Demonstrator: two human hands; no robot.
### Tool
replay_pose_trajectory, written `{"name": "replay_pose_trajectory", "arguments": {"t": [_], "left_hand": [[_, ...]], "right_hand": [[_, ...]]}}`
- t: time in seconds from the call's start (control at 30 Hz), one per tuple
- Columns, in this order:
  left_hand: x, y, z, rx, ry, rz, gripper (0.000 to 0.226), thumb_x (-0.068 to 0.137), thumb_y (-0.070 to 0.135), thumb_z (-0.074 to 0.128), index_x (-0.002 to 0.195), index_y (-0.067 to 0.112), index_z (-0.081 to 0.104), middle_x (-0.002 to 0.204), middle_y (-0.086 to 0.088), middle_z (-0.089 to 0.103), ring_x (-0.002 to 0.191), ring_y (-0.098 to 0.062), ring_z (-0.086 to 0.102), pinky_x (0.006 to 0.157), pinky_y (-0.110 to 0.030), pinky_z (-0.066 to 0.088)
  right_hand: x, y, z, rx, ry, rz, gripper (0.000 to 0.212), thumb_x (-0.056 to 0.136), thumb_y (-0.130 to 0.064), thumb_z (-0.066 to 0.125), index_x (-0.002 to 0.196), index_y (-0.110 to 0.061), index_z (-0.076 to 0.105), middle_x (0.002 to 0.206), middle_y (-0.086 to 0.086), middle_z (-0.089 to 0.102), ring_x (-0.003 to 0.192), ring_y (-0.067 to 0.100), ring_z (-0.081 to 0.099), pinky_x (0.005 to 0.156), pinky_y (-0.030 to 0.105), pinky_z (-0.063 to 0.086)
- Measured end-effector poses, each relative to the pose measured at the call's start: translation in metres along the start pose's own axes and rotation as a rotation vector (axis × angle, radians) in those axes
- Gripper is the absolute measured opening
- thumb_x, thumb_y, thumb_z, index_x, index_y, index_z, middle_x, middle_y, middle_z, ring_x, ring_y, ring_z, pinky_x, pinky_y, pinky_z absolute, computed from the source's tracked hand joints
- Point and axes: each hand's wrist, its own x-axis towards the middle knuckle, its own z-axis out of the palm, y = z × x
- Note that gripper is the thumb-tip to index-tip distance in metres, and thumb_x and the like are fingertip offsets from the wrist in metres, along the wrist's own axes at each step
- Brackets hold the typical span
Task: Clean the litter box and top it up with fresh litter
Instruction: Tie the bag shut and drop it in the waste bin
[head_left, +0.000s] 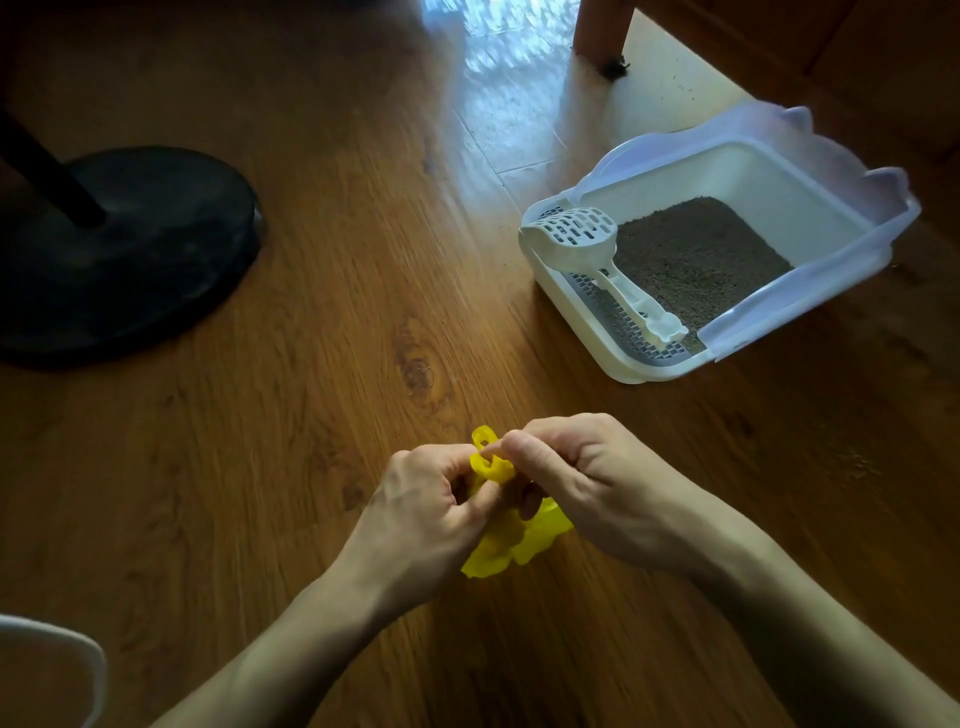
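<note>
While both hands worked a crumpled yellow bag (511, 540) low in the view, the litter box (810, 171) sat on the floor up and to the right, well apart from them. Left hand (421, 512) and right hand (587, 480) each pinched the bag's bunched top, fingers curled on it. Right hand was the nearer to the box. Scoop (597, 254) lay on the box's front grate, long axis running from its head at upper left to its handle at lower right. Count: one box, one scoop, one bag. Likely step: opening the bag before scooping.
</note>
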Motion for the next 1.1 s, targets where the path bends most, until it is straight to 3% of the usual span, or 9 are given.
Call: {"name": "replay_pose_trajectory", "arguments": {"t": [0.07,0.17,0.23,0.43,0.53,0.63,0.77,0.93,1.1], "left_hand": [[0.001,-0.004,0.000,-0.019,-0.003,-0.021,0.038,0.092,0.056,0.046,0.081,0.028,0.070,0.074,0.002,0.068,0.067,-0.018,0.065,0.057,-0.050,0.052],[0.001,-0.005,0.003,-0.085,0.000,-0.034,0.028,0.094,0.047,0.050,0.078,0.034,0.069,0.066,0.003,0.064,0.059,-0.014,0.059,0.053,-0.050,0.050],[0.001,-0.005,0.005,-0.128,-0.001,-0.045,0.027,0.094,0.047,0.050,0.077,0.035,0.068,0.063,0.003,0.061,0.056,-0.017,0.055,0.052,-0.050,0.049],[0.000,-0.007,0.005,-0.288,-0.146,-0.057,0.033,0.094,0.049,0.050,0.075,0.027,0.065,0.063,0.001,0.059,0.059,-0.013,0.053,0.058,-0.037,0.047],[0.001,-0.006,0.005,-0.314,-0.221,-0.030,0.032,0.095,0.049,0.053,0.078,0.025,0.066,0.066,0.001,0.057,0.061,-0.016,0.052,0.059,-0.036,0.045],[0.001,-0.004,0.005,-0.318,-0.223,-0.040,0.040,0.086,0.062,0.059,0.076,0.023,0.066,0.066,0.000,0.057,0.061,-0.016,0.054,0.059,-0.036,0.046],[0.002,-0.006,0.008,-0.228,-0.178,-0.056,0.056,0.086,0.067,0.054,0.073,0.013,0.062,0.065,-0.010,0.057,0.059,-0.025,0.054,0.055,-0.045,0.046],[0.001,-0.009,0.010,-0.265,-0.117,-0.085,0.049,0.094,0.058,0.044,0.071,0.019,0.063,0.058,0.000,0.056,0.055,-0.013,0.052,0.055,-0.032,0.044],[0.002,-0.006,0.010,-0.312,-0.037,-0.121,0.045,0.097,0.050,0.043,0.065,0.021,0.057,0.059,0.003,0.053,0.057,-0.011,0.049,0.058,-0.029,0.043]], "right_hand": [[0.000,0.001,0.001,-0.016,-0.006,0.009,0.042,0.100,-0.043,0.042,0.099,-0.016,0.074,0.084,-0.001,0.065,0.078,0.016,0.066,0.073,0.040,0.055],[0.003,0.008,0.000,-0.031,-0.011,0.022,0.022,0.097,-0.025,0.056,0.112,-0.024,0.073,0.095,-0.006,0.058,0.083,0.011,0.065,0.074,0.031,0.057],[0.005,0.012,-0.003,-0.121,-0.013,-0.004,0.027,0.092,-0.017,0.063,0.113,-0.032,0.072,0.096,-0.012,0.054,0.090,0.009,0.060,0.072,0.025,0.054],[0.006,0.019,-0.012,-0.049,-0.016,-0.033,0.011,0.081,-0.018,0.078,0.091,-0.022,0.078,0.113,-0.012,0.062,0.092,0.010,0.062,0.066,0.013,0.044],[0.005,0.024,-0.010,0.075,-0.052,-0.003,0.006,0.084,-0.017,0.075,0.089,-0.014,0.075,0.097,-0.006,0.071,0.079,0.007,0.061,0.066,0.017,0.045],[0.003,0.027,-0.007,0.017,-0.088,0.015,0.005,0.088,-0.024,0.070,0.088,-0.019,0.070,0.079,-0.011,0.065,0.070,0.005,0.056,0.061,0.021,0.045],[0.003,0.025,0.001,-0.051,-0.111,-0.016,0.010,0.091,-0.029,0.066,0.086,-0.021,0.061,0.080,-0.001,0.062,0.072,0.016,0.057,0.060,0.032,0.049],[0.004,0.024,0.003,-0.163,-0.026,-0.040,0.023,0.089,-0.035,0.068,0.076,-0.020,0.055,0.065,-0.003,0.045,0.059,0.010,0.040,0.053,0.027,0.035],[0.004,0.021,0.005,-0.317,0.074,-0.010,0.023,0.092,-0.040,0.060,0.075,-0.026,0.053,0.073,-0.010,0.048,0.069,0.008,0.048,0.059,0.021,0.037]]}}
